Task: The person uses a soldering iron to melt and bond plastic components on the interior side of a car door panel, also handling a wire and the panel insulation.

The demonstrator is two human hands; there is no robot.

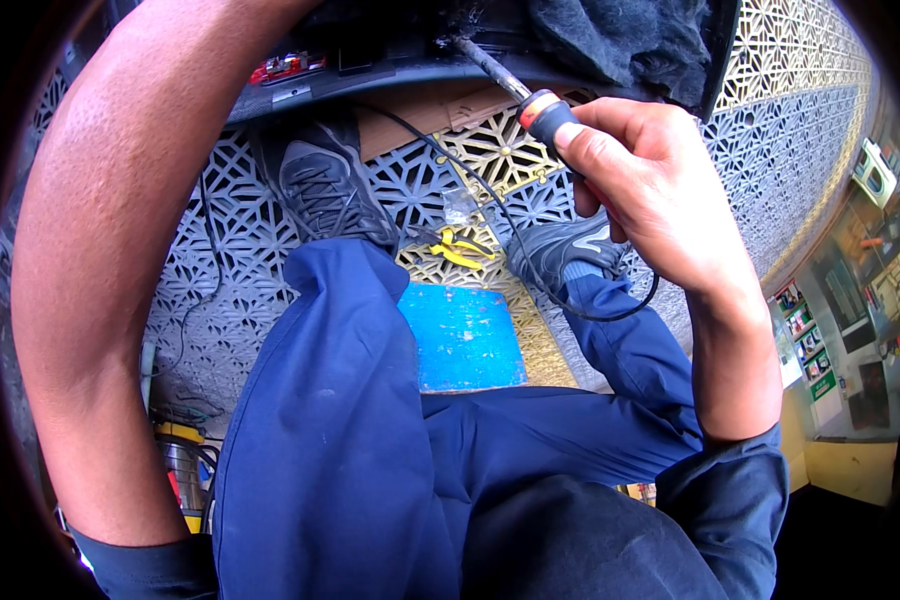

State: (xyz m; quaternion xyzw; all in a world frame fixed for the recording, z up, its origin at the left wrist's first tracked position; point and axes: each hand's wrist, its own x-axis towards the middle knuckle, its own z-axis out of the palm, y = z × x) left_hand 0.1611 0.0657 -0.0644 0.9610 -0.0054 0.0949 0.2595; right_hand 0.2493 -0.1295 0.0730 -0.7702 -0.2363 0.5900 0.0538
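My right hand (655, 175) is closed round the black and orange handle of a soldering iron (494, 70), a cord trailing from it. The iron's metal shaft points up and left, its dark tip at a black plastic panel (410, 88) along the top edge. Whether the tip touches the panel is too dark to tell. On the left my bare arm (100, 240) reaches up past the top edge, so my left hand is out of the picture. A dark fluffy cloth (620, 40) lies on the panel, right of the shaft.
Yellow-handled pliers (460, 247) lie on the grey and cream lattice floor tiles (240, 200) between my shoes. A blue board (465, 335) sits nearer my legs. The black cord (510, 212) loops past my right foot. A yellow and silver device (182, 470) stands at lower left.
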